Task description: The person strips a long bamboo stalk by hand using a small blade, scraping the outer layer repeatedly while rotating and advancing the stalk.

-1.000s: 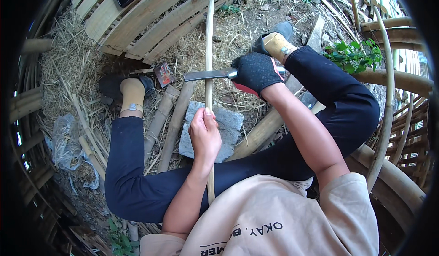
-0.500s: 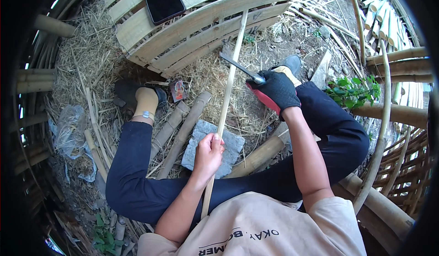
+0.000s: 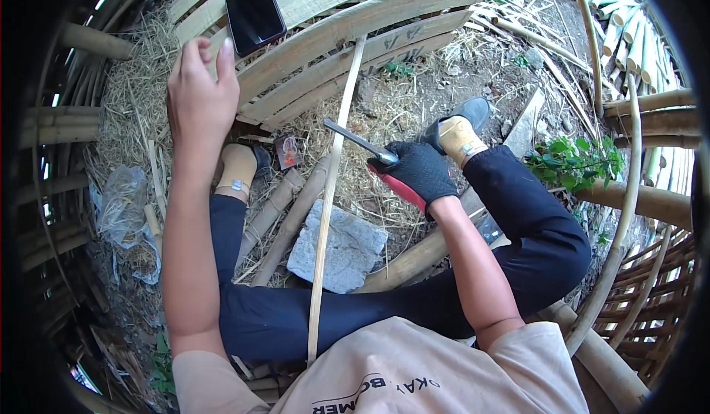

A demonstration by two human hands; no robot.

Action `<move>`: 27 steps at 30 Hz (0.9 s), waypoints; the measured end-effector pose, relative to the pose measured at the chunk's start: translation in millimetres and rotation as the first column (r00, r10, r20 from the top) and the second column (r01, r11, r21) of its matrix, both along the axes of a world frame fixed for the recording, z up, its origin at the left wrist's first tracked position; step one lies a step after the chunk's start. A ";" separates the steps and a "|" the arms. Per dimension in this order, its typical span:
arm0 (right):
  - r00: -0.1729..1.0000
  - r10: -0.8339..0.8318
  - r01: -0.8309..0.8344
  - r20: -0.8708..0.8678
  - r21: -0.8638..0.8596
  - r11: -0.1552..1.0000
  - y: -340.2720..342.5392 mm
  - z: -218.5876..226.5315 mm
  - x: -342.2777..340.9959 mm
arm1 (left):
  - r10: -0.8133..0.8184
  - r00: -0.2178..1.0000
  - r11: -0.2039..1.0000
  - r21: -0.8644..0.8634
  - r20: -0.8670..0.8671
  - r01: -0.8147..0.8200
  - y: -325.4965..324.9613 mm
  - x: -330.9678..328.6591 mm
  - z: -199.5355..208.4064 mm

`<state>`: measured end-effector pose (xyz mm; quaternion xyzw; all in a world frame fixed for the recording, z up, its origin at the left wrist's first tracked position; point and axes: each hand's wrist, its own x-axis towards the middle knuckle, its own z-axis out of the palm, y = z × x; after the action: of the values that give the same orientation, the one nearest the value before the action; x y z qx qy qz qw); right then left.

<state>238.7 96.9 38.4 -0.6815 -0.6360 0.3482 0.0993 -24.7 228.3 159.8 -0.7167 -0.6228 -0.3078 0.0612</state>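
Note:
My right hand [image 3: 418, 173], in a black and red glove, grips a knife [image 3: 356, 139]; its narrow metal blade points to the upper left, its handle hidden in the fist. The blade lies across or just over a long pale bamboo strip [image 3: 322, 244]. That strip runs from my lap over one leg and past a grey stone block [image 3: 339, 247], its far end against a slatted wooden crate [image 3: 370, 11]. Bare and empty, my left hand [image 3: 201, 92] is raised beside the crate's left end, thumb and fingers apart. Close to its fingertips, a black phone [image 3: 256, 16] lies on the slats.
Thick bamboo pieces [image 3: 296, 218] lie between my legs near the stone. Straw covers the ground, with a crumpled plastic bag [image 3: 122, 207] at the left. A green plant [image 3: 577, 162] and bamboo poles [image 3: 643, 199] stand at the right; cut bamboo [image 3: 632, 36] is piled far right.
My left hand has let go of the bamboo strip and moved up and left to the crate near the phone. The strip and my right hand with the knife have shifted left.

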 end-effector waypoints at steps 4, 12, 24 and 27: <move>1.000 0.026 -0.026 -0.001 0.003 1.000 -2.7 6.3 -3.7 | 0.218 0.901 0.899 -0.281 -0.376 -0.335 116.0 14.1 5.3; 1.000 0.010 -0.009 -0.010 0.038 0.999 0.0 8.9 -0.2 | 0.044 0.840 0.765 -0.522 -0.541 -0.376 210.6 35.2 -6.7; 1.000 0.014 -0.014 -0.007 0.030 0.999 -3.4 1.0 -5.0 | 0.090 0.854 0.807 -0.465 -0.512 -0.364 190.5 31.8 2.7; 1.000 0.018 -0.018 0.004 0.046 0.999 -2.9 3.4 -4.6 | 0.151 0.918 0.962 -0.159 -0.368 -0.222 156.8 13.3 9.5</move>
<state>234.1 94.0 41.8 -0.6740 -0.6500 0.3332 0.1105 -11.5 385.1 169.3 -0.6998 -0.6948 -0.1037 0.1295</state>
